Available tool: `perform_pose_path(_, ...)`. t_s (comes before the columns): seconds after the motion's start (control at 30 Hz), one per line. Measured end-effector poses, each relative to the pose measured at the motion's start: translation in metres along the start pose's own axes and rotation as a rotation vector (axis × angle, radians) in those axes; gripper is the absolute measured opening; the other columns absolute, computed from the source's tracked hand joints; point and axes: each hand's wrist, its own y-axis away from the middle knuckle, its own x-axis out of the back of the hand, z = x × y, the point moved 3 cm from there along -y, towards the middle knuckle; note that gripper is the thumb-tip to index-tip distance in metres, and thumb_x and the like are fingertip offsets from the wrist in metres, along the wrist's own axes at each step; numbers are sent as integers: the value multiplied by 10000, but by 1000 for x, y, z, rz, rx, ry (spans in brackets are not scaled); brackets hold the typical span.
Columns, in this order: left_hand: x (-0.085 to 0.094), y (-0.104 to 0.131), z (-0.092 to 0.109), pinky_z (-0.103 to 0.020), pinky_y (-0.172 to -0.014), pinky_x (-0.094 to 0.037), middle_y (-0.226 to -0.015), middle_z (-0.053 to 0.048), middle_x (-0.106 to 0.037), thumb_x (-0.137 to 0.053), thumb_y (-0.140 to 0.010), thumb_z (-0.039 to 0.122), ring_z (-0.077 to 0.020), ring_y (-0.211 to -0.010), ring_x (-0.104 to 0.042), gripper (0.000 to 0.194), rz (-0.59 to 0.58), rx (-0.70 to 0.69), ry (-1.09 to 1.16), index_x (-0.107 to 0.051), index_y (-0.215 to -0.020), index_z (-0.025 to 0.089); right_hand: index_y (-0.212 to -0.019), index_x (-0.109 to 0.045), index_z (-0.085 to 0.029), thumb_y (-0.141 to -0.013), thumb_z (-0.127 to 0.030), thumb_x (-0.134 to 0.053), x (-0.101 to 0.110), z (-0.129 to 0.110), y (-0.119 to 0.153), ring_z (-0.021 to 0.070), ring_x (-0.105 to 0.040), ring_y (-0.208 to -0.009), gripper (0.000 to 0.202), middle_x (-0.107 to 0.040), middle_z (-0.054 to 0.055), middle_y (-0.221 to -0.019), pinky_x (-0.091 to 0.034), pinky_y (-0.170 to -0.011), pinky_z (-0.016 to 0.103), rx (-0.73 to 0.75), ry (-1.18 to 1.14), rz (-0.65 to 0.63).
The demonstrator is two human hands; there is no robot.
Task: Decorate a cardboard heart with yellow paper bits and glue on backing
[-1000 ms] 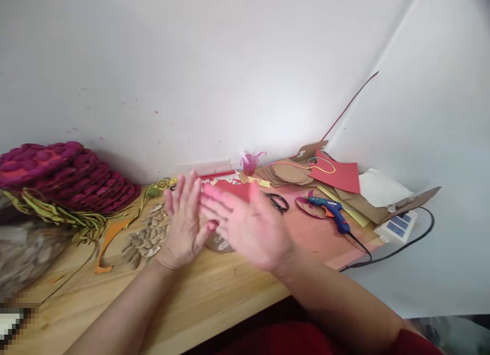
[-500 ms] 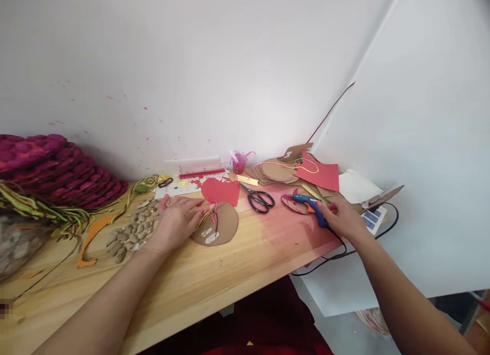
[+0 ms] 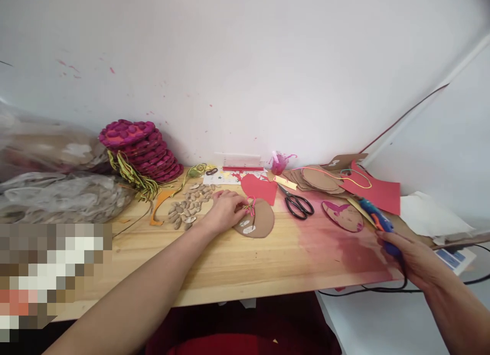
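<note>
A blue plastic glue gun [image 3: 372,212] is tilted; a round brown cardboard disc [image 3: 265,218] bearing looped pink cord [image 3: 251,209] lies on the tabletop [image 3: 237,268].

Bright, diffuse light on pale wall [image 3: 245,64], soft shadows, dim upper-right corner, lower left pixelated

Matt cardboard disc [image 3: 265,218], smooth plastic glue gun [image 3: 374,213]

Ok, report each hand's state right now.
Left hand: half-curled at the rounded brown cardboard piece; whether it grips anything cannot be told.
Right hand: closed, holding the blue-and-orange glue gun.
</note>
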Motion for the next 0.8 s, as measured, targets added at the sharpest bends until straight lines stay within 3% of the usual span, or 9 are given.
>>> perform_pose_path(0.07,-2,-1,-1,-428,-922,-323,-957,-47,-678,-610,-822,267,-243,-967,-556,120,-15,1,30,-678,-914,231,-572,-540,-257,-639,-305,-766,-20,-8,16,94,-335,-346,241,-446,-17,-499,-219,-264,238,-88,-207,-168)
perform_pose_path(0.23,-3,-3,0,-421,-908,-330,-897,-43,-668,-563,-832,181,-239,-954,-541,99,-52,42,24,-656,-814,208,-694,-530,-225,-718,-246,-737,-96,-38,53,74,-381,-394,210,-471,-36,-567,-339,-324,190,-88,-411,-465)
perform_pose_path(0.3,-1,-3,1,-426,-902,-337,-907,-55,-661,-554,-828,165,-247,-968,-533,107,-68,50,8,-653,-808,200,-764,-561,-220,-737,-215,-729,-128,-45,59,97,-477,-456,169,-527,-28,-590,-395,-369,189,-66,-414,-506)
perform_pose_path(0.4,5,-5,0,-422,-902,-349,-922,-62,-648,-520,-826,145,-248,-988,-520,129,-58,11,50,-640,-821,194,-786,-598,-188,-727,-217,-728,-169,-43,60,139,-623,-599,146,-644,18,-684,-498,-468,210,-168,-423,-491)
perform_pose_path(0.5,16,-5,-5,-366,-852,-402,-893,-47,-638,-492,-852,190,-205,-903,-545,116,-82,-8,327,-608,-849,185,-809,-612,-184,-742,-202,-711,-196,-37,60,167,-678,-734,121,-687,41,-757,-540,-562,222,-252,-496,-543)
perform_pose_path(0.63,33,-3,-9,-292,-740,-440,-810,-37,-632,-562,-846,309,-156,-762,-569,145,-258,47,839,-590,-842,167,-788,-619,-179,-764,-207,-700,-195,-24,70,141,-647,-640,89,-663,31,-723,-535,-529,208,-351,-538,-566)
perform_pose_path(0.7,41,-1,-7,-277,-715,-436,-770,-30,-628,-596,-829,342,-147,-723,-562,174,-339,71,906,-618,-839,170,-785,-609,-190,-765,-211,-700,-182,-20,78,118,-606,-581,95,-633,14,-700,-517,-486,192,-405,-580,-545)
perform_pose_path(0.8,50,-2,-8,-255,-686,-422,-718,-5,-600,-581,-825,404,-137,-680,-525,217,-349,112,797,-634,-785,197,-742,-577,-203,-747,-216,-701,-157,-23,92,70,-472,-451,124,-555,-14,-648,-360,-330,146,-427,-625,-515)
